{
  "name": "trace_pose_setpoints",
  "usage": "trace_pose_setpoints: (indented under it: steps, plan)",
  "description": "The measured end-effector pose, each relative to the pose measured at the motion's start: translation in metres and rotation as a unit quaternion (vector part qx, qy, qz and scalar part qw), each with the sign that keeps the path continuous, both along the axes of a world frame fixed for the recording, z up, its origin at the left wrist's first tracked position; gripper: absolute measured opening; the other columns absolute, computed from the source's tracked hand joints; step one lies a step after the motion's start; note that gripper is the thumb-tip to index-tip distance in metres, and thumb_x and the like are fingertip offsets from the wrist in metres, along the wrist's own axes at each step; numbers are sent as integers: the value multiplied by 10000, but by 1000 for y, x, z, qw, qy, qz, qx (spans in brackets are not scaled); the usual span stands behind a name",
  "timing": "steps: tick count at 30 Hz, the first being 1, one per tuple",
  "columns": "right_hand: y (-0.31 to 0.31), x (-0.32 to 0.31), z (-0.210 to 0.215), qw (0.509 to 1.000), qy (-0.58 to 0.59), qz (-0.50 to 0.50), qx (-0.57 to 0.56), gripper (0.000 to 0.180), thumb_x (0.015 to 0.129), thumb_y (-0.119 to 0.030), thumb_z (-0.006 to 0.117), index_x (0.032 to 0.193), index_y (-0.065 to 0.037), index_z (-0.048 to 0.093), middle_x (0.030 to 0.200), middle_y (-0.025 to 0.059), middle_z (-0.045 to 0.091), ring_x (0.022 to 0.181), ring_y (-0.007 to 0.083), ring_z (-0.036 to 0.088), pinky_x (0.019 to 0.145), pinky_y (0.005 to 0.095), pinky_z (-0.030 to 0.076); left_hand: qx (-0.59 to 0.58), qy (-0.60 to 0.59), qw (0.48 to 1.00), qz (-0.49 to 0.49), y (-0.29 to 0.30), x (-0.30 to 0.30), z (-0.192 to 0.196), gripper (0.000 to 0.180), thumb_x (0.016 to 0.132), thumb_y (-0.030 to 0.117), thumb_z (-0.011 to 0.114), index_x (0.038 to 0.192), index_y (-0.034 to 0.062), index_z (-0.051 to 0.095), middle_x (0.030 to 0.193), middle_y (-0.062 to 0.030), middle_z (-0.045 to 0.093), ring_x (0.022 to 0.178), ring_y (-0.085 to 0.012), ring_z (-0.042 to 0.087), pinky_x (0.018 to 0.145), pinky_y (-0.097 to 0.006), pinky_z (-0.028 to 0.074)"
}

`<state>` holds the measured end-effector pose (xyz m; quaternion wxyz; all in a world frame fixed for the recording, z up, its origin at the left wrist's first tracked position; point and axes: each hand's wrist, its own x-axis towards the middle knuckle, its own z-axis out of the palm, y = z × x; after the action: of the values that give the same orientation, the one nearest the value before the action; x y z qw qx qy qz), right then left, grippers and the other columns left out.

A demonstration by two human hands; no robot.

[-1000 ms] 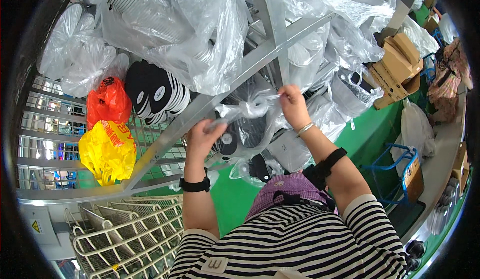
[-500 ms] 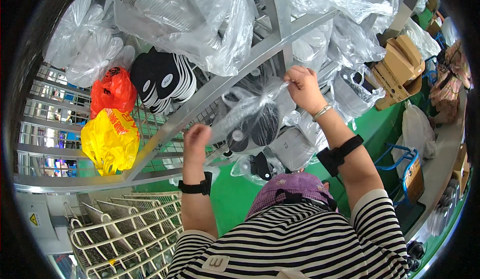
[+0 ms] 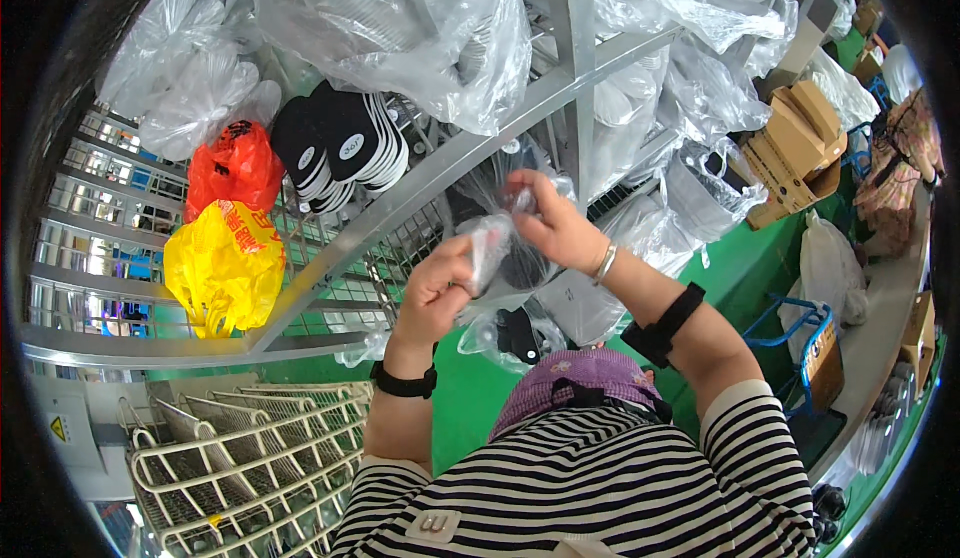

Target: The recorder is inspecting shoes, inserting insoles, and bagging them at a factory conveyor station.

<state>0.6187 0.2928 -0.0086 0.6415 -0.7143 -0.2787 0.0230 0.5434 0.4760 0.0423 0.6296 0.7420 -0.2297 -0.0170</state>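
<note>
In front of me hangs a see-through plastic bag (image 3: 522, 258) with dark insoles showing through it, at the rack's metal edge. My left hand (image 3: 437, 288) is closed, its thumb and fingers pinching a bunched flap of that bag. At the bag's gathered top, my right hand (image 3: 558, 226) curls its fingers and thumb around the film. Black insoles with round white labels (image 3: 345, 148) lie stacked on the rack beyond my left hand. Below the bag, another bagged black piece (image 3: 518, 333) and a pale flat package (image 3: 578, 303) show partly.
A metal rack rail (image 3: 400, 203) runs diagonally past my hands. Red (image 3: 235, 173) and yellow bags (image 3: 225, 268) sit left on the mesh. A cream wire rack (image 3: 250, 458) stands lower left. Cardboard boxes (image 3: 795, 143) and a blue-framed cart (image 3: 815, 348) are at right.
My left hand has moved right and up and now pinches the bag's film. The right hand has come down and left, bringing both hands close together. The bag's top is more bunched.
</note>
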Motion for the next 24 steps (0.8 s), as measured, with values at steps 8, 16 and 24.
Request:
trace_pose_setpoints:
  steps: [8, 16, 24]
  plan:
    - [-60, 4, 15, 900, -126, 25, -418, 267, 828, -318, 479, 804, -71, 577, 683, 58, 555, 667, 218, 514, 761, 330, 358, -317, 46, 937, 139, 53, -10, -1, 189, 685, 10, 448, 840, -25, 551, 969, -145, 562, 884, -219, 552, 770, -326, 436]
    - [-63, -21, -47, 792, -125, 16, -597, 275, 808, -328, 434, 745, -131, 616, 622, 48, 587, 673, 205, 577, 803, 417, 253, 59, 252, 958, 126, 64, -37, -46, 284, 750, 207, 515, 950, 8, 552, 827, -57, 588, 724, -156, 555, 602, -309, 442]
    - [-21, -6, -35, 959, -53, -246, -130, 372, 804, -183, 523, 1112, 10, 447, 1108, 227, 469, 1026, 352, 465, 882, 378, 361, -462, 277, 829, 149, 79, -11, -106, 430, 831, 436, 421, 1020, 69, 545, 939, -70, 586, 890, -208, 542, 793, -345, 431]
